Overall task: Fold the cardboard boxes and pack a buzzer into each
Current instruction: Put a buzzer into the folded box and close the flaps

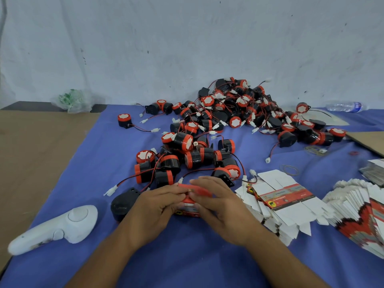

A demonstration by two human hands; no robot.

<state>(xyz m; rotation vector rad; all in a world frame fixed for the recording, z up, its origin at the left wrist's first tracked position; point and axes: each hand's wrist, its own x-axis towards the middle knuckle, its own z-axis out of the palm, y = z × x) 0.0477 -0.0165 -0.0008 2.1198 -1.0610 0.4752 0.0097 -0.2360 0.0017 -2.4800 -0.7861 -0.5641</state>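
Both hands meet low over the blue surface (187,258), close to the person's body; the left hand (154,206) and the right hand (220,204) each curl their fingers round a small red box (188,212), pinching it from opposite sides, fingertips crowding its upper red flap; I judge they are tucking or pressing that flap, since a box this small needs one hand to brace the walls while the other works the tab; whether a buzzer is already inside I cannot tell, as the fingers cover the opening.

Just beside the left hand a black buzzer (122,204) lies on its side, near enough to be meant for this box or the next; beyond it the heap of buzzers (239,113) spills from the back wall toward the hands, red caps and wires tangled, so pulling one free may drag its neighbours.

Within easy reach of the right hand a stack of flat box blanks (286,198) lies printed side up; a second fanned stack (363,213) sits further right; loose rubber bands (289,169) lie between blanks and heap, likely off the bundles.

At the left a white controller (60,225) rests apart from the work; a water bottle (345,106) lies far right by the wall.
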